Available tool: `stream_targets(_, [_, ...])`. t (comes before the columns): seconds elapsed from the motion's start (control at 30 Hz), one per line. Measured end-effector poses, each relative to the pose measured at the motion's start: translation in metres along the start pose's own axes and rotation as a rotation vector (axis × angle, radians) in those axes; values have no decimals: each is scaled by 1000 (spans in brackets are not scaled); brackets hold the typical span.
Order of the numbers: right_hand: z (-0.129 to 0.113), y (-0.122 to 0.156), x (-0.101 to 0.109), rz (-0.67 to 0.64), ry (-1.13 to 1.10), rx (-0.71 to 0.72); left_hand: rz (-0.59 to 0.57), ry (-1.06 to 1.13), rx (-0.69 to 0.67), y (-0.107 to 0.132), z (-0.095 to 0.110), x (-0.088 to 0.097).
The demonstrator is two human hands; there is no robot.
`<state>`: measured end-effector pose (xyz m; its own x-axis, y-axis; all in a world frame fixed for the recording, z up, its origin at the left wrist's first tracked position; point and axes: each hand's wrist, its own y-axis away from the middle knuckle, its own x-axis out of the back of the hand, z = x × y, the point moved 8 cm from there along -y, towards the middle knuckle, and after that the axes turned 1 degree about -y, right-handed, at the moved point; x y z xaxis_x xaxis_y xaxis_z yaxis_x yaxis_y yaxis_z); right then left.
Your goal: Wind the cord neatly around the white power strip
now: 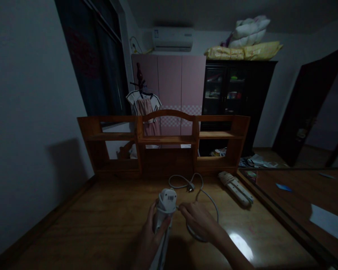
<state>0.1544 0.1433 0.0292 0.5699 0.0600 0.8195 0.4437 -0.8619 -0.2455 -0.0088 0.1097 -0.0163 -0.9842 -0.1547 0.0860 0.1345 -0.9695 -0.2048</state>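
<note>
On a wooden tabletop (101, 217), in front of the wooden shelf unit (169, 141), a person holds a pale power strip (169, 198) out before the middle of that unit. The left hand (151, 230) is clamped around the strip's body, thumb on the near side and fingers round the left, leaving the upper end exposed; the grip probably serves to steady it while the cord is handled. The right hand (198, 218) is closed, its thumb and forefinger pinched on the cord (213, 200) just beside the strip, likely so that the line can be controlled where it meets the body. A turn of cord circles the strip below its labelled end, and the short stretch between the two hands looks fairly straight, which suggests some tension. The remaining length lies in loose curves on the tabletop, nearer the shelf unit's foot, perhaps so that it can run freely; the plug (190, 187) rests there, prongs showing. A second power strip (239, 191) lies at a slant before the shelf unit's right end, well apart from both hands, its own cord wound about its far end, seemingly put aside to leave working room in front of the unit's middle.
</note>
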Motion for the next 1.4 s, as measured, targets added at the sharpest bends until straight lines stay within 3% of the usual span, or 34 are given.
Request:
stream_targets(0.17, [-14,1,34,233,-313,20,-37,-103,-49,6,5,-14])
stream_targets(0.27, [-27,-1,37,205,-389,73,-70,-127,-57,9,11,-25])
stream_targets(0.47, [-36,-4,34,190,-336,88,-76,-173,11,12,6,-32])
stream_targets(1.0, [-34,-4,32,261,-181,40,-156,-191,-29,16,16,-39])
stream_targets(1.4, [-29,-8,33,299,-90,-43,-138,-66,24,11,0,-37])
